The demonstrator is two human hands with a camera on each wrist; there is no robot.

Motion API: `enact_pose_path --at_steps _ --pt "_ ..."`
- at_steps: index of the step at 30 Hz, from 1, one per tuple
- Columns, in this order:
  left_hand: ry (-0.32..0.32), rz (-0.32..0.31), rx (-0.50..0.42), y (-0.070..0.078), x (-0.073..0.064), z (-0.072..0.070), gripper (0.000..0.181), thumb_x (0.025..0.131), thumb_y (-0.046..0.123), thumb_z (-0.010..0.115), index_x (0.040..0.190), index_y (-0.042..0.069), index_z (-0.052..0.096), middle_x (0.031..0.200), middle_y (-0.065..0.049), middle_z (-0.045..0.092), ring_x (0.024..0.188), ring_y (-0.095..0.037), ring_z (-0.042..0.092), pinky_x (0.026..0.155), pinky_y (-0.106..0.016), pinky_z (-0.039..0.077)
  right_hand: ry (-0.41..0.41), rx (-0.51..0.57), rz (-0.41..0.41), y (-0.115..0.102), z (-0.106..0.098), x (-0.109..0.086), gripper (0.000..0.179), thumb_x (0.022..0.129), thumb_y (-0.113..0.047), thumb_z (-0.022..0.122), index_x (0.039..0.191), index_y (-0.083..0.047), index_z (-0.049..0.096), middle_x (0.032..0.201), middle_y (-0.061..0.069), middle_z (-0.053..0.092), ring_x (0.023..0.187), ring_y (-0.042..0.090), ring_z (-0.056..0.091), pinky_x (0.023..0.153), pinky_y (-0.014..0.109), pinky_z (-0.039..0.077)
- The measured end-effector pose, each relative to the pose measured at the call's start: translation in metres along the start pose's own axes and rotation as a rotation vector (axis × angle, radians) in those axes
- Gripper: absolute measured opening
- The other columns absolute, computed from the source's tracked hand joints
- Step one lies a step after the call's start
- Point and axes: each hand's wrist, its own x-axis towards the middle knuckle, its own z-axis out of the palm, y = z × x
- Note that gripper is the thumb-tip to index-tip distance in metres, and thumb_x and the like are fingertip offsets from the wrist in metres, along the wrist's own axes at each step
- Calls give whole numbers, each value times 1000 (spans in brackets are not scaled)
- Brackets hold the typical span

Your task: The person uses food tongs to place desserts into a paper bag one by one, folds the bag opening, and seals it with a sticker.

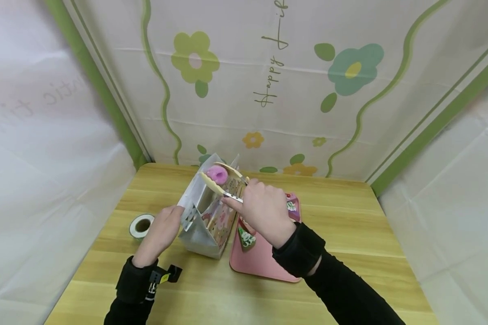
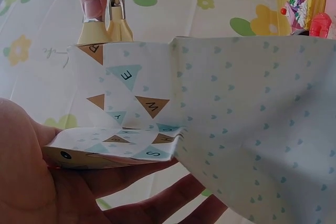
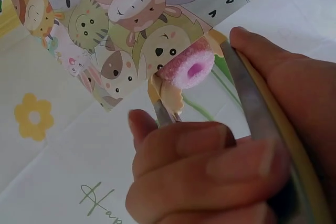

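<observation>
An animal-print paper bag (image 1: pixel 209 232) stands on the table, its top pulled open. My left hand (image 1: pixel 160 232) grips the folded edge of the bag, with the thumb on one side and fingers beneath in the left wrist view. My right hand (image 1: pixel 266 210) holds metal tongs with cream tips (image 1: pixel 212 184). Between those tips sits a pink toy doughnut (image 1: pixel 217 174), over the bag's mouth. From the right wrist, the doughnut (image 3: pixel 194 69) shows at the bag's printed edge, partly covered by it. The bag's bottom inside is hidden.
Right of the bag lies a pink tray (image 1: pixel 260 259), partly under my right forearm. It carries several toy cake slices, among them a green-edged one (image 1: pixel 246 239) and a purple one (image 1: pixel 293 206). A roll of white tape (image 1: pixel 141 225) rests left of my left hand.
</observation>
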Motion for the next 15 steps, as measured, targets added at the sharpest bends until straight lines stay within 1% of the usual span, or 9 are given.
enact_pose_path --at_steps 4,9,12,15 --pt "1 -7 1 1 -1 0 41 107 29 26 91 1 51 71 -9 33 60 -21 33 60 -36 29 -47 27 24 1 -3 0 68 85 -72 57 54 -14 36 51 -3 29 35 14 35 35 28 24" --pt "0 -13 -1 2 -2 -1 41 107 29 26 102 -2 54 73 -9 35 61 -21 34 59 -36 30 -91 46 30 3 -5 0 69 86 -72 55 53 -15 36 52 -3 31 36 14 36 35 28 25" --pt "16 -17 0 2 -2 -2 39 106 26 27 92 -1 52 69 -8 34 57 -21 32 58 -35 30 -102 35 37 5 -8 -1 70 85 -74 54 51 -16 37 51 -2 33 35 15 37 34 28 28" --pt "43 -14 -3 3 -2 -3 36 105 24 29 78 4 43 65 -7 31 54 -20 29 56 -35 29 -102 27 47 7 -10 -2 70 83 -75 55 50 -16 38 50 -3 34 35 14 37 34 29 29"
